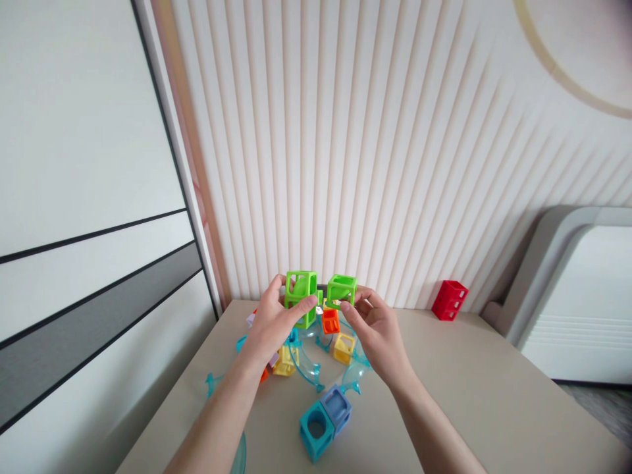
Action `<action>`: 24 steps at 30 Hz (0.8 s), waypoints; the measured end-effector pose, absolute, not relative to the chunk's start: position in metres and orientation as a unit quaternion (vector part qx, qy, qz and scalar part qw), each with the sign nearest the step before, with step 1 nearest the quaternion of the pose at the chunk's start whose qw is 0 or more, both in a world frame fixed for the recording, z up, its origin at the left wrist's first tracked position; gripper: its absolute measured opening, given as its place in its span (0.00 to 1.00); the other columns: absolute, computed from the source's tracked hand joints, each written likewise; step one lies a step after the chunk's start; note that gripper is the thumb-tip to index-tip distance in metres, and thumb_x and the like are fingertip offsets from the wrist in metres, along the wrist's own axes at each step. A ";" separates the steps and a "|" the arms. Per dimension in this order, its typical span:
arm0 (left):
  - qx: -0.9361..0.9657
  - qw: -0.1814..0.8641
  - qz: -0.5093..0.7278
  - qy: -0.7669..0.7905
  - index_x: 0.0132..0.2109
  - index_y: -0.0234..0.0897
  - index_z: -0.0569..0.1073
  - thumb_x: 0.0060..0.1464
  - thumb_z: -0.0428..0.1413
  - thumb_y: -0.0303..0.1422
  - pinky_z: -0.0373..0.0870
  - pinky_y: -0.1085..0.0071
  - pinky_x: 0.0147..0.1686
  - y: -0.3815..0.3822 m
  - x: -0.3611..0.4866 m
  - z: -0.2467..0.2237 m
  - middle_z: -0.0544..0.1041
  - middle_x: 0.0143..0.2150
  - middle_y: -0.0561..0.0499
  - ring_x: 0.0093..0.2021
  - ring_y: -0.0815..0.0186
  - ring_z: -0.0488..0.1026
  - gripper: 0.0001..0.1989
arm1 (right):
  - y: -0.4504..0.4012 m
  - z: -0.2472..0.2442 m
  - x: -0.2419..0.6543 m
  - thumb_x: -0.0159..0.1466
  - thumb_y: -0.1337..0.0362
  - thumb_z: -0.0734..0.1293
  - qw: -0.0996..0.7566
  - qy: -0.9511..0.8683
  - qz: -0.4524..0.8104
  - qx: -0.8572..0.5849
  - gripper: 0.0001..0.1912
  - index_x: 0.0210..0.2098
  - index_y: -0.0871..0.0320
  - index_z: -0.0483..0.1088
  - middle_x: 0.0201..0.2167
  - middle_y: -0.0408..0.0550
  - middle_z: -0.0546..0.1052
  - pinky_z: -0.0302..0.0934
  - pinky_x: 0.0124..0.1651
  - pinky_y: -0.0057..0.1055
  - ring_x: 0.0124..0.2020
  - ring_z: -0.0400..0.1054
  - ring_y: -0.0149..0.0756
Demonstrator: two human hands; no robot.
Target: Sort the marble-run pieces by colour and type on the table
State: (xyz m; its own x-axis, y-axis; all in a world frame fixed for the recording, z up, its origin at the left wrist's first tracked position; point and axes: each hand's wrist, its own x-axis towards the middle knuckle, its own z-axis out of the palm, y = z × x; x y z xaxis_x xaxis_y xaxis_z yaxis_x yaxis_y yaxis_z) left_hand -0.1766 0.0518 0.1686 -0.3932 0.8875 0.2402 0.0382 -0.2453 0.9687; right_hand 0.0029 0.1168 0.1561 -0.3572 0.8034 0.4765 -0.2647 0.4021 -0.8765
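My left hand (pixel 277 316) grips a stack of green open-sided cubes (pixel 301 296), thumb across its front, raised above the pile of toy parts. Facing it on the right, a single green cube (pixel 341 289) is pinched between the thumb and fingers of my right hand (pixel 372 319). A small gap separates the two green pieces, and a small green tab sticks out from the stack toward the single cube. Below them lie an orange cube (pixel 330 322) and a yellow cube (pixel 343 348).
Clear blue curved track pieces (pixel 306 368) and another yellow block (pixel 286 361) lie below my hands. Nearer me sit joined teal (pixel 316 429) and blue-violet (pixel 336 407) cubes. A red block stack (pixel 449 300) stands by the ribbed wall on the right of the table (pixel 444 382).
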 end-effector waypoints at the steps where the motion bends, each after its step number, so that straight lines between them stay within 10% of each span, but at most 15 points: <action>1: 0.448 0.321 0.651 0.522 0.43 0.42 0.68 0.44 0.71 0.44 0.72 0.74 0.31 0.052 -0.177 0.168 0.79 0.34 0.55 0.33 0.64 0.77 0.25 | 0.116 0.156 0.003 0.63 0.50 0.72 0.526 -0.652 0.505 -0.207 0.16 0.34 0.53 0.66 0.36 0.46 0.77 0.68 0.46 0.36 0.39 0.72 0.39; 24: 0.452 0.319 0.653 0.517 0.46 0.41 0.69 0.59 0.58 0.51 0.68 0.73 0.30 0.050 -0.175 0.168 0.77 0.29 0.54 0.27 0.66 0.74 0.19 | 0.117 0.154 0.004 0.65 0.47 0.68 0.481 -0.682 0.495 -0.242 0.17 0.38 0.54 0.72 0.33 0.46 0.77 0.69 0.46 0.38 0.36 0.72 0.39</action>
